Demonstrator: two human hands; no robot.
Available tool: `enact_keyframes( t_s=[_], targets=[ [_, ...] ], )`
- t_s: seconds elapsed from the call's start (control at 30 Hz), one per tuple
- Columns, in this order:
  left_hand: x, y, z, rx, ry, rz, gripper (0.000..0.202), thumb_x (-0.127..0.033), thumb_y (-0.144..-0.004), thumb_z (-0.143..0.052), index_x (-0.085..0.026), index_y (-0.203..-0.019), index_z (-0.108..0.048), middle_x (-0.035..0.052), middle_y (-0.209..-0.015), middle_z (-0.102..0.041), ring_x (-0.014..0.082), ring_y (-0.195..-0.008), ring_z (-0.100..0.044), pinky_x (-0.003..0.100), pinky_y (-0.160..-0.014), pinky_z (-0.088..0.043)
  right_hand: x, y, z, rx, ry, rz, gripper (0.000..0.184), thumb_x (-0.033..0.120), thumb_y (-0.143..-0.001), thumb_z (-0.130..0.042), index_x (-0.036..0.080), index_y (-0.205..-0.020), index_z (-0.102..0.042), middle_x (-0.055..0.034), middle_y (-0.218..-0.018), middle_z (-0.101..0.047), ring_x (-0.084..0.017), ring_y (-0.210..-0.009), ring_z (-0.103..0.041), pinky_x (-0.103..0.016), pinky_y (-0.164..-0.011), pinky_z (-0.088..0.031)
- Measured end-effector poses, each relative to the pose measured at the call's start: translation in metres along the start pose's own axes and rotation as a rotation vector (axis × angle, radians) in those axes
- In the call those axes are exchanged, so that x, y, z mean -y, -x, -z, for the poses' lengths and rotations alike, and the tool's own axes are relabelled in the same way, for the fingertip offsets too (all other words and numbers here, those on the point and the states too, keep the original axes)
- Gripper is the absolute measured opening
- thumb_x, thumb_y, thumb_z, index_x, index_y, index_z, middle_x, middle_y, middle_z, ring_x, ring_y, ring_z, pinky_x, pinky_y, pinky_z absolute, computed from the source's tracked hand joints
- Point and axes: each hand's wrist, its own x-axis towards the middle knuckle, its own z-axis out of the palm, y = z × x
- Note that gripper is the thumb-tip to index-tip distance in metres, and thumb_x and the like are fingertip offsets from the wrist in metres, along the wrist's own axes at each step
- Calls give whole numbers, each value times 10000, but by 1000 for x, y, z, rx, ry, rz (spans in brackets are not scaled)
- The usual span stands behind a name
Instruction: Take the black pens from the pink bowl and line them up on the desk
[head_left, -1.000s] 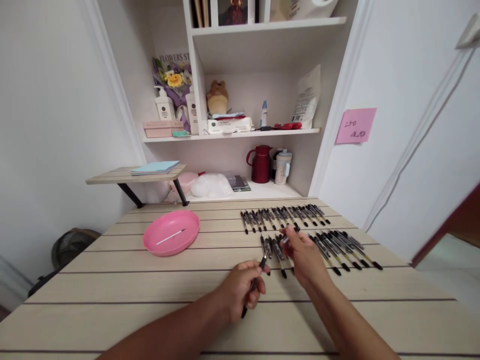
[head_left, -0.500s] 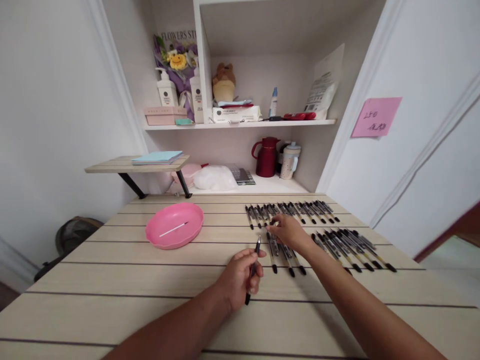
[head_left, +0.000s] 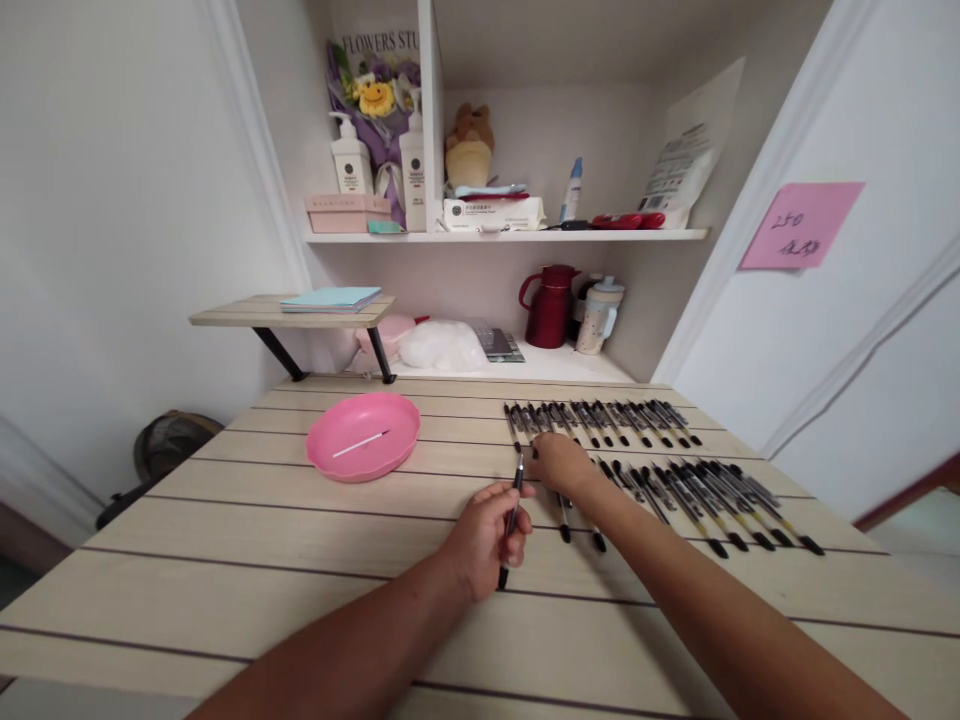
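My left hand (head_left: 491, 535) is closed round a black pen (head_left: 515, 507), held slanted above the table with its silver tip pointing up and away from me. Just beyond that tip is my right hand (head_left: 561, 463), its fingers curled together. A small dark bit shows at its fingertips, too little to name. Beneath and beside the right hand lies the front row of pens (head_left: 697, 495), partly covered by the hand and forearm. Behind it runs a second row of pens (head_left: 600, 420), set side by side. A pink plate (head_left: 322, 465) with a thin white pen refill (head_left: 360, 444) lies to the left.
A small wooden riser (head_left: 240, 311) with blue paper (head_left: 331, 299) stands at the back left. On the shelf's bottom are a white plastic bag (head_left: 442, 346), a red jug (head_left: 550, 308) and a cup (head_left: 600, 315). A pink note (head_left: 802, 226) hangs on the right.
My right hand has moved left, off the front row's left end and towards the pen tip, its fingers more curled. My left hand keeps the pen. The view has shifted slightly.
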Motion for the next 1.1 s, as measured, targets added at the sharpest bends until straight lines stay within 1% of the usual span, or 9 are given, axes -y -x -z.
enact_keyframes(
  t_s=[0.2, 0.4, 0.57, 0.67, 0.73, 0.8, 0.9, 1.0, 1.1],
  targets=[
    [-2, 1, -1, 7, -6, -6, 295, -340, -705, -561, -175, -946, -518, -59, -524, -490, 29, -317, -312, 179, -364, -162, -1, 3, 5, -31, -22, -10, 224, 277, -730, -528, 136, -841, -661, -156, -879, -667, -232, -843, -603, -279, -669, -393],
    [-2, 1, -1, 8, -2, -6, 304, -337, -710, -551, -162, -956, -520, -54, -531, -497, 30, -320, -326, 183, -358, -184, -32, 16, 25, -171, -138, -24, 266, 274, -783, -421, 183, -688, -651, -90, -740, -667, -173, -691, -578, -247, -597, -349],
    [-1, 1, -2, 8, -9, -3, 260, -333, -727, -527, -156, -916, -525, -48, -535, -498, 38, -322, -343, 189, -353, -204, -49, 36, 24, -227, -325, -71, 251, 331, -745, -450, 200, -594, -602, -20, -564, -596, -143, -546, -507, -241, -532, -314],
    [0, 0, -2, 18, -16, -2, 272, -349, -721, -538, -153, -909, -529, -47, -540, -500, 41, -328, -359, 189, -353, -219, -45, 44, 17, -233, -490, -86, 247, 376, -728, -479, 204, -577, -572, 10, -487, -526, -131, -493, -456, -240, -504, -296],
    [1, 0, -2, 21, -26, -8, 275, -356, -717, -546, -152, -901, -532, -47, -541, -501, 43, -329, -368, 190, -351, -230, -38, 49, 13, -233, -679, -82, 281, 431, -715, -502, 201, -557, -536, 25, -451, -472, -119, -459, -412, -235, -476, -282],
    [2, -1, -2, 25, -39, -22, 277, -363, -713, -555, -154, -892, -533, -48, -544, -504, 47, -332, -385, 192, -351, -247, -28, 54, 10, -184, -926, -56, 338, 501, -706, -509, 197, -559, -511, 36, -438, -431, -105, -433, -370, -229, -451, -270],
    [4, -2, -2, 29, -55, -40, 283, -375, -698, -581, -158, -873, -531, -46, -556, -516, 53, -346, -415, 192, -358, -273, -10, 62, 10, -63, -1241, -17, 383, 561, -691, -517, 184, -622, -533, 29, -516, -482, -90, -440, -368, -219, -448, -277],
    [6, -2, -2, 38, -75, -44, 284, -377, -670, -619, -159, -826, -527, -44, -563, -526, 53, -360, -433, 188, -368, -286, 3, 67, 11, -16, -1337, 1, 376, 548, -651, -580, 179, -604, -527, 26, -528, -500, -86, -462, -392, -214, -471, -295],
    [8, -3, -2, 42, -96, -49, 283, -374, -646, -646, -157, -769, -511, -44, -557, -528, 47, -355, -430, 183, -367, -283, 6, 66, 8, -49, -1339, -6, 379, 532, -605, -635, 180, -551, -507, 39, -466, -459, -86, -457, -385, -215, -478, -295]
  ],
)
